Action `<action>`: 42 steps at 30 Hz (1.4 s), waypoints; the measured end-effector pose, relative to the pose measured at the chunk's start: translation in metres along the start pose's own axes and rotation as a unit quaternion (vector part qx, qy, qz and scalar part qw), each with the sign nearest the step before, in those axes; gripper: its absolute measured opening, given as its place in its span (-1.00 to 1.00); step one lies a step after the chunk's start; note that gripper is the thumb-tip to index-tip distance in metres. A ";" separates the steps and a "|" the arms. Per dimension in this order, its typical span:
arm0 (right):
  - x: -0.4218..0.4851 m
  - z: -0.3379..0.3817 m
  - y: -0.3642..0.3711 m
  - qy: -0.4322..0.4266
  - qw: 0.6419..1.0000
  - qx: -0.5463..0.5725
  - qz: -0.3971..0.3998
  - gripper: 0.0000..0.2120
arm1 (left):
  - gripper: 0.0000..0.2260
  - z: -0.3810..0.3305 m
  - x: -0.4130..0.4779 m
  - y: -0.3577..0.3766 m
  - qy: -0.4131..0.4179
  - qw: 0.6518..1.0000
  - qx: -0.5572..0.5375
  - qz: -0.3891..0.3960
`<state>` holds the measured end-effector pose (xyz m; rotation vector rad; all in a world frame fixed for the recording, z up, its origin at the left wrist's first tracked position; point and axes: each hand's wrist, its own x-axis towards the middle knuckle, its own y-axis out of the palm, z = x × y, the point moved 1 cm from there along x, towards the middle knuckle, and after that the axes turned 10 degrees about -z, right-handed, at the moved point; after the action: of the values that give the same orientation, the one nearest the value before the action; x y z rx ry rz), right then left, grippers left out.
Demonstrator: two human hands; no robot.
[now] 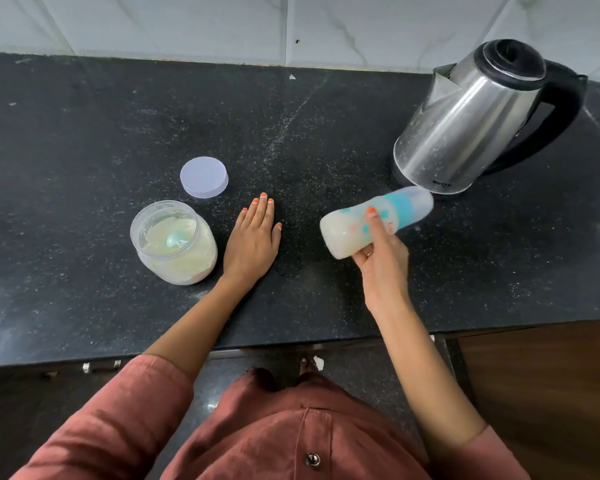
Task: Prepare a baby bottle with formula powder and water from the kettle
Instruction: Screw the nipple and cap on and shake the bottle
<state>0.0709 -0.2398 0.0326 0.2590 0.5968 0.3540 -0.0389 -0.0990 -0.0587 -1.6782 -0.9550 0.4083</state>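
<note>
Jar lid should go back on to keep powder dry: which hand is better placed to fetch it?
Left. The left hand lies flat and empty on the counter, close to the lid and beside the open jar; the right hand grips the tilted bottle.

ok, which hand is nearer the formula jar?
Left. Left hand rests flat on the counter just beside the formula jar; right hand grips the baby bottle farther off, near the kettle.
</note>
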 end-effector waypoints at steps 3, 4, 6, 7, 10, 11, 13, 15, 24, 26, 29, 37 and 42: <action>-0.013 -0.012 -0.005 -0.015 0.973 -0.212 0.091 -0.85 | -0.55 0.000 0.001 -0.001 0.000 1.000 0.000 0.001; -0.015 -0.012 -0.007 -0.026 0.960 -0.258 0.108 -0.84 | -0.55 0.000 0.001 -0.001 -0.001 1.000 0.000 0.002; -0.012 -0.008 -0.007 -0.038 0.967 -0.232 0.095 -0.86 | -0.54 0.000 0.001 -0.001 -0.002 1.000 0.000 0.002; -0.009 -0.003 -0.004 -0.029 0.982 -0.174 0.071 -0.88 | -0.54 0.000 0.001 -0.001 -0.001 1.000 0.001 0.001; 0.002 0.006 0.003 -0.014 1.000 -0.002 -0.005 -0.91 | -0.55 0.001 0.000 0.001 0.000 1.000 0.001 -0.001; 0.003 0.006 0.004 -0.015 1.000 0.004 -0.006 -0.91 | -0.55 0.001 0.000 0.001 0.000 1.000 0.001 -0.001; -0.003 -0.001 0.004 -0.007 0.996 -0.082 0.034 -0.89 | -0.55 0.001 0.001 0.001 0.001 1.000 0.002 -0.002; -0.010 -0.012 -0.001 -0.008 0.971 -0.222 0.094 -0.86 | -0.55 0.001 0.001 0.001 0.002 1.000 -0.001 -0.001; 0.000 0.000 0.002 -0.005 0.997 -0.069 0.026 -0.91 | -0.55 0.000 0.000 0.001 0.002 1.000 0.002 -0.004; -0.007 -0.007 -0.001 -0.009 0.976 -0.198 0.087 -0.87 | -0.55 0.001 0.001 0.001 0.002 1.000 0.001 -0.002; -0.006 -0.005 -0.006 -0.027 0.970 -0.225 0.088 -0.84 | -0.55 0.000 0.000 0.000 0.001 1.000 -0.001 -0.002; -0.008 -0.002 0.000 -0.024 0.981 -0.175 0.081 -0.86 | -0.55 0.000 0.000 -0.001 0.004 1.000 0.002 -0.002; -0.005 0.005 -0.003 -0.032 0.984 -0.162 0.071 -0.89 | -0.55 -0.001 0.001 -0.001 0.001 1.000 0.000 0.001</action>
<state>0.0711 -0.2454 0.0381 -0.0003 0.4499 0.5722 -0.0383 -0.0991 -0.0573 -1.6800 -0.9513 0.4071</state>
